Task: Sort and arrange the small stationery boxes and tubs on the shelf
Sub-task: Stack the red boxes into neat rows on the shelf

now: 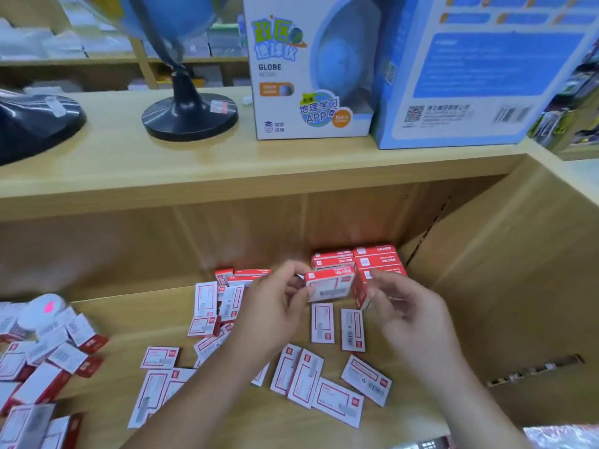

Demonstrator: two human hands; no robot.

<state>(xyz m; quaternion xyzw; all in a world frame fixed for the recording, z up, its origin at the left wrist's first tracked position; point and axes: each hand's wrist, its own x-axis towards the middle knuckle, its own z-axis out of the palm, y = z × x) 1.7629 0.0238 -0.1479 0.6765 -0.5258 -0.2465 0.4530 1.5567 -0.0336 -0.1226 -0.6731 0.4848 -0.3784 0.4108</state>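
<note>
Both hands are raised over the lower wooden shelf (421, 416). My left hand (275, 303) pinches the left end of a small red and white stationery box (329, 283). My right hand (405, 306) holds a second red box (359, 291), pressed against the first box's right end. Behind them, a neat stack of red boxes (359, 260) stands in the shelf's back right corner. Several loose white and red boxes (324, 371) lie scattered flat on the shelf below my arms. A white round tub (42, 311) with a pink sticker lies at the far left.
A jumbled pile of more boxes (42, 367) fills the left front. On the upper shelf (129, 163) stand a globe on a black base (189, 115), a white globe carton (311, 69) and a blue carton (470, 69). The shelf's wooden side wall (518, 270) rises at right.
</note>
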